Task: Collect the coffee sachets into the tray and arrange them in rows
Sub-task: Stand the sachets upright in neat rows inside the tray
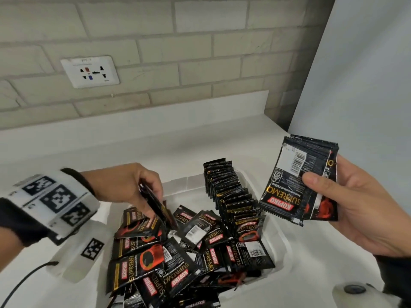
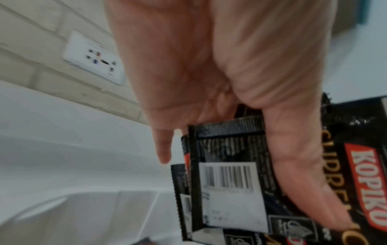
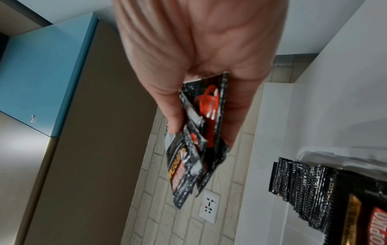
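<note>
Now, your hands:
Left hand (image 1: 133,185): fingers pinching one sachet (image 1: 159,207) above the loose pile (image 1: 178,252) in the tray (image 1: 278,236).
Right hand (image 1: 355,210): thumb and fingers clamped on a stack of sachets (image 1: 298,181).

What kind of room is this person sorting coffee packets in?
Probably a kitchen or office pantry: a white countertop against a brick-tiled wall with a wall socket, and a tray full of instant coffee sachets.

On the worktop (image 1: 200,138) sits the tray (image 1: 278,238); a row of upright coffee sachets (image 1: 231,192) runs along its right side, loose sachets (image 1: 189,247) heaped to the left and front. The wall socket (image 1: 90,71) is behind, towards the left
</note>
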